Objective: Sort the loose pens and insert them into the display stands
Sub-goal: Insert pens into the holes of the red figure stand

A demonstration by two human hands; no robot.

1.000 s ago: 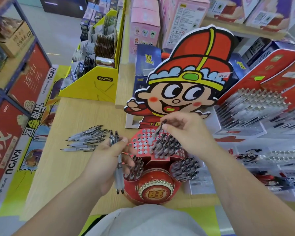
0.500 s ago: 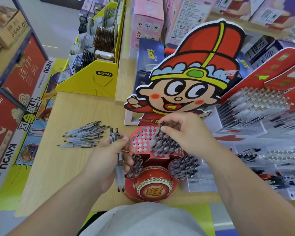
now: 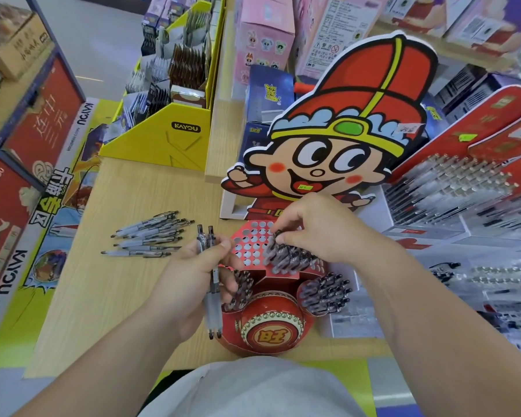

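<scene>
A red cartoon display stand (image 3: 272, 329) sits at the table's front, with a perforated red top panel (image 3: 253, 245) partly filled with dark pens. My right hand (image 3: 322, 233) is over that panel, its fingertips pinching the top of one pen (image 3: 272, 246) that stands in a hole. To the left of the stand, my left hand (image 3: 193, 281) grips two clear pens (image 3: 214, 308) held upright, clicker ends up. Several loose pens (image 3: 151, 236) lie in a pile on the wooden table (image 3: 109, 296), left of my left hand.
A big cartoon-boy cardboard cutout (image 3: 337, 139) rises behind the stand. Red racks full of pens (image 3: 451, 191) crowd the right side. A yellow KAYOU card display (image 3: 169, 139) stands at the table's back left. Pink boxes (image 3: 265, 40) sit on the shelf behind.
My right hand has lowered its pen from above the panel down into a hole among the other pens. The left hand stays put with its two pens.
</scene>
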